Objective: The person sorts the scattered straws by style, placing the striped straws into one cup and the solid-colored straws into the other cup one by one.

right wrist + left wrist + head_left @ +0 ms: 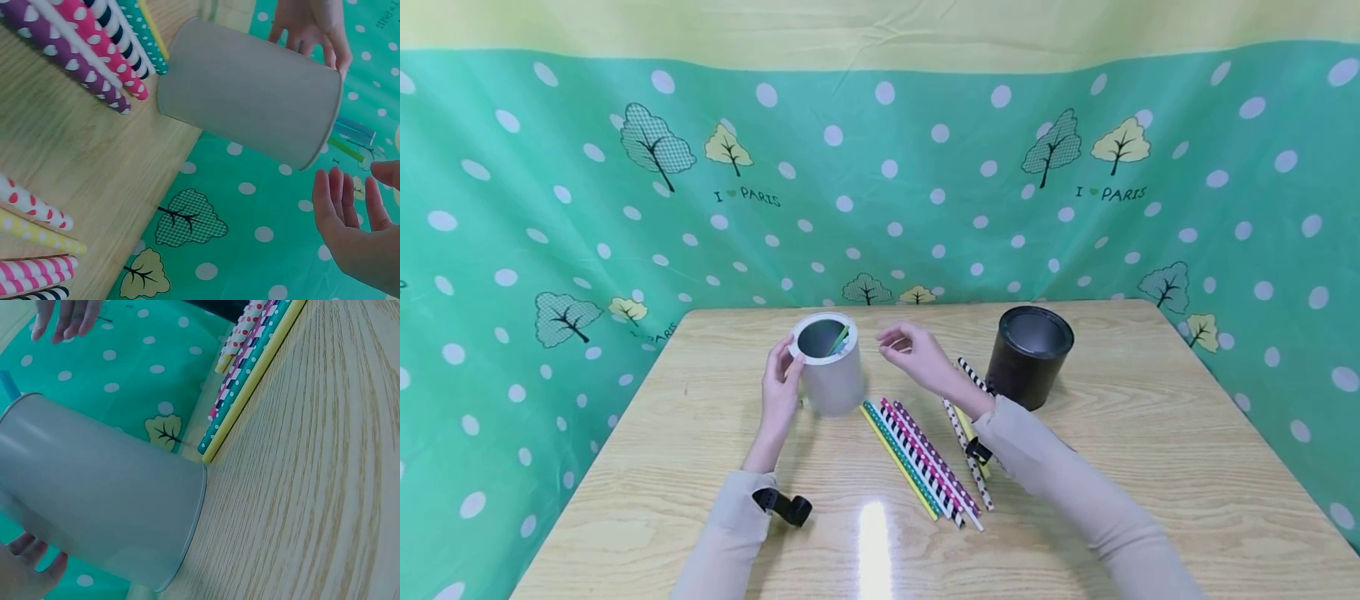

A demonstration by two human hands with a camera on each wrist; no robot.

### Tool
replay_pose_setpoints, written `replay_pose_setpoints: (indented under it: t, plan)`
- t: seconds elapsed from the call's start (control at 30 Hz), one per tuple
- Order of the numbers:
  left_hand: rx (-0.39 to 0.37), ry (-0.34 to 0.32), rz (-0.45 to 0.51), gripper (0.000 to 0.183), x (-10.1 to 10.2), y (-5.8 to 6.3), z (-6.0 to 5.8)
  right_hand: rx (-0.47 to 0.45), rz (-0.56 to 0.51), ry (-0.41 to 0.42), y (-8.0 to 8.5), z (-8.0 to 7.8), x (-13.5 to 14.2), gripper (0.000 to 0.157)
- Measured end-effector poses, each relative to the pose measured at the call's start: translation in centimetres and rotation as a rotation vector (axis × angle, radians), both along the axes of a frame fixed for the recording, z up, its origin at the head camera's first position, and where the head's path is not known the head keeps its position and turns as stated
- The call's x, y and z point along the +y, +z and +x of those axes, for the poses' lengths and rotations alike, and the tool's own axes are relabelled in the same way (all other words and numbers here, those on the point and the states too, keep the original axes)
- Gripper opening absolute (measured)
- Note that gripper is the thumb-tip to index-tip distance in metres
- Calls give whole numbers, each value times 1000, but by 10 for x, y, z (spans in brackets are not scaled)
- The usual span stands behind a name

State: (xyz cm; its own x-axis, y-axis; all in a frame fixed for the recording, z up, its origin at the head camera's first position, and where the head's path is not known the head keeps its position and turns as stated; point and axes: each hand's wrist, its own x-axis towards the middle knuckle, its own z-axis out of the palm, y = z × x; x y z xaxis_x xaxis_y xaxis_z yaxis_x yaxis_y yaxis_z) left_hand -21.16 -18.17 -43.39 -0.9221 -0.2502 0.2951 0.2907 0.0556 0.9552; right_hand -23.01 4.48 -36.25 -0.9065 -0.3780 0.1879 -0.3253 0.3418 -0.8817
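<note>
One green, white-dotted curtain (887, 250) fills everything behind the pale canister (833, 383), and one wood-grain table (662, 467) spreads out beneath it. Two light sleeves (1045, 458) reach in from its near side. Well off to its right stands the black canister (1028, 375), glossy-sided, mouth up.

Now the hands! The left hand (781, 387) grips the pale canister at the rim, thumb on the near side, fingers round the left. The right hand (917, 357) hovers just right of that rim, fingers loosely bent, thumb apart, pinching nothing.

And the danger? A bump from the right hand or a hard pull from the left could tip the pale canister and spill what's inside. If its base slides, it could set the straw bundle (922, 460) rolling, and a dropping right sleeve might sweep the spotted straw (958, 429) away.

Looks next: the pale canister is smooth, grey-white, dark inside, standing upright. The bundle runs from its base towards the person: yellow, teal with white dots, black-and-white stripes, pink, purple. And the smallest showing, a blue straw (356, 132) and a green straw (347, 150), poke out of the canister's mouth!
</note>
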Motion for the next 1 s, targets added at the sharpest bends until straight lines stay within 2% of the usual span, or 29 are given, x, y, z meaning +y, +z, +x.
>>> replay_pose_setpoints:
  t: [0.13, 0.23, 0.33, 0.43, 0.73, 1.0]
  plan:
    - [-8, -11, 3, 40, 2, 10, 6, -10, 51, 16, -8, 3, 2, 23]
    - [-11, -8, 0, 40, 2, 9, 5, -19, 78, 35, -12, 4, 4, 23]
    - [-3, -2, -2, 40, -1, 0, 0, -30, 108, 52, -17, 7, 7, 22]
    - [-9, -6, 1, 40, 0, 2, 0, -45, 132, 67, -23, 8, 10, 21]
    - [-10, -21, 6, 40, 7, 22, 12, -80, 201, 129, -37, 12, 15, 17]
    - [-17, -19, 9, 40, 8, 24, 13, -95, 225, 176, -50, 17, 21, 21]
